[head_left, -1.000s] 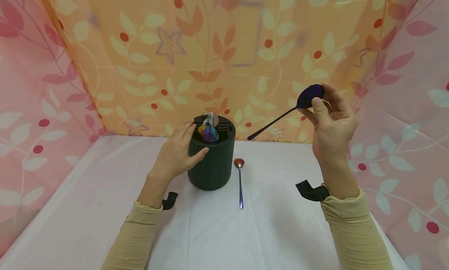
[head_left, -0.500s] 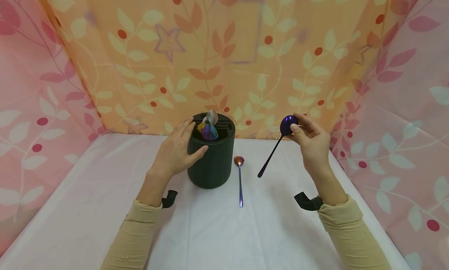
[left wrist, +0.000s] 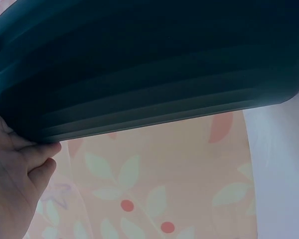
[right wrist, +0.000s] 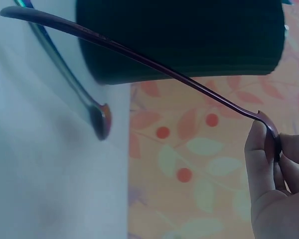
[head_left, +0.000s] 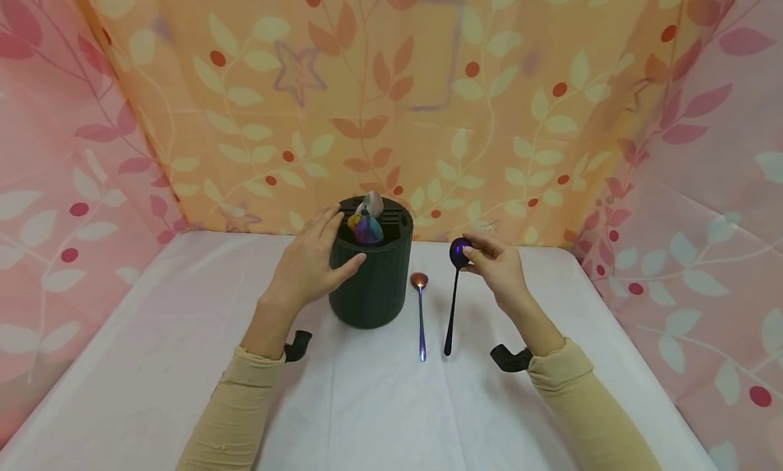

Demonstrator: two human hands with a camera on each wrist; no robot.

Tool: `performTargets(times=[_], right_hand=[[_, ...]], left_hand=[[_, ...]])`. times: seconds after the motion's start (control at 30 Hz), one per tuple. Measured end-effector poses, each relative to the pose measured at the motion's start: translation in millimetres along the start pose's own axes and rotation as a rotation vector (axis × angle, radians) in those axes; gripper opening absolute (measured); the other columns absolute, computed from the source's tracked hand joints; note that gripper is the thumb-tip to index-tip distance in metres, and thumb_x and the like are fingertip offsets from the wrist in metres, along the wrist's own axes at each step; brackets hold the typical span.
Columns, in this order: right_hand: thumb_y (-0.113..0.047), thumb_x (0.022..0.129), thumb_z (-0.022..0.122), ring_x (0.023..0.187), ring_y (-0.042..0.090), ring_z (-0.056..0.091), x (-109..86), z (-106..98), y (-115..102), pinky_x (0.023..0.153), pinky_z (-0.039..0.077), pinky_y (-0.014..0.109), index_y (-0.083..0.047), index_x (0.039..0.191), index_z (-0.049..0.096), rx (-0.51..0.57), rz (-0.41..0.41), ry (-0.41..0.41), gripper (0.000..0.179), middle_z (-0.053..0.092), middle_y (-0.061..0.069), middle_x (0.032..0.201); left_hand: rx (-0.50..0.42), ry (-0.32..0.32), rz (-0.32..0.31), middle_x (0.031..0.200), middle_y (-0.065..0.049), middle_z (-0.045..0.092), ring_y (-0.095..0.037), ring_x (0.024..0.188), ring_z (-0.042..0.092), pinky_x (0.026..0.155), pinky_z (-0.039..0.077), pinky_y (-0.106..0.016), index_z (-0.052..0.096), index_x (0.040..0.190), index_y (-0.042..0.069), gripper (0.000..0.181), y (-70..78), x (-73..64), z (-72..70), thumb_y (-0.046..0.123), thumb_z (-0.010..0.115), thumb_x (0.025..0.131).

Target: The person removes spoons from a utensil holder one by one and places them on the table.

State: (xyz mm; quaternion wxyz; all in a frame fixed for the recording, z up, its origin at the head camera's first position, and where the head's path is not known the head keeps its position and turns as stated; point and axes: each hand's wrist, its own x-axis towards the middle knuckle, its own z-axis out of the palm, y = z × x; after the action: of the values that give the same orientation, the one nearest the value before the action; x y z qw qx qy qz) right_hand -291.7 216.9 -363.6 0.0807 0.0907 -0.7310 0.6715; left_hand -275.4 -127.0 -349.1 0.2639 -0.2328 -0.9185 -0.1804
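Note:
My right hand (head_left: pixel 498 270) pinches a dark purple spoon (head_left: pixel 453 308) by its bowl between thumb and fingers, the long handle pointing down toward me. In the right wrist view the spoon's handle (right wrist: pixel 159 67) runs slantwise across, above the tabletop. My left hand (head_left: pixel 306 260) rests on the upper left side of a dark green ribbed utensil holder (head_left: pixel 370 291), fingers straight at its rim and thumb along the front. Several shiny multicoloured spoon bowls (head_left: pixel 368 230) stick up from the holder. Between holder and right hand, a second long-handled spoon (head_left: pixel 421 315) lies on the table, bowl away from me.
A white cloth (head_left: pixel 379 410) covers the table. Behind it hangs an orange leaf-patterned curtain (head_left: pixel 293 131), with pink patterned curtains (head_left: pixel 67 185) at the sides. Each wrist wears a black camera mount (head_left: pixel 510 359).
My right hand has come down and left with the purple spoon, whose handle has swung from slanting left to nearly straight toward me. The left hand stays on the holder.

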Motion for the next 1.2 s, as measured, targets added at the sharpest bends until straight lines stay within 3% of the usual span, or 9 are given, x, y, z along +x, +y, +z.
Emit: performTargets(times=[0.23,0.57,0.97,1.2], right_hand=[[-0.006,0.091,0.062,0.09,0.016,0.066,11.8,9,24,0.075,0.057,0.03,0.001,0.126,0.059,-0.017,0.109,-0.022,0.035,0.056,0.019,0.126],[-0.006,0.092,0.06,0.086,0.016,0.067,28.5,9,58,0.075,0.057,0.033,0.001,0.124,0.059,-0.008,0.16,-0.043,0.033,0.059,0.022,0.12],[-0.007,0.092,0.061,0.076,0.016,0.067,41.0,15,83,0.076,0.057,0.033,0.01,0.126,0.054,-0.035,0.252,-0.043,0.038,0.058,0.029,0.119],[-0.009,0.092,0.062,0.074,0.014,0.065,46.8,16,97,0.078,0.056,0.034,0.007,0.126,0.056,-0.096,0.329,-0.046,0.039,0.059,0.027,0.119]], left_hand=[[-0.01,-0.008,-0.005,0.154,-0.01,0.026,-0.027,0.142,0.025,0.11,0.03,-0.05,0.032,0.147,0.003,0.092,0.2,0.4,-0.4,0.07,0.045,0.085],[-0.015,-0.013,-0.007,0.154,-0.009,0.027,-0.026,0.142,0.024,0.11,0.03,-0.049,0.033,0.146,0.002,0.093,0.9,0.5,-0.1,0.071,0.044,0.085],[-0.013,-0.015,-0.02,0.155,-0.007,0.025,-0.025,0.143,0.022,0.11,0.03,-0.049,0.031,0.148,0.004,0.093,-0.1,-0.2,-0.8,0.072,0.044,0.084],[-0.009,0.001,-0.007,0.155,-0.008,0.026,-0.024,0.143,0.022,0.11,0.031,-0.049,0.031,0.147,0.004,0.093,-0.5,0.1,0.7,0.072,0.044,0.084]])
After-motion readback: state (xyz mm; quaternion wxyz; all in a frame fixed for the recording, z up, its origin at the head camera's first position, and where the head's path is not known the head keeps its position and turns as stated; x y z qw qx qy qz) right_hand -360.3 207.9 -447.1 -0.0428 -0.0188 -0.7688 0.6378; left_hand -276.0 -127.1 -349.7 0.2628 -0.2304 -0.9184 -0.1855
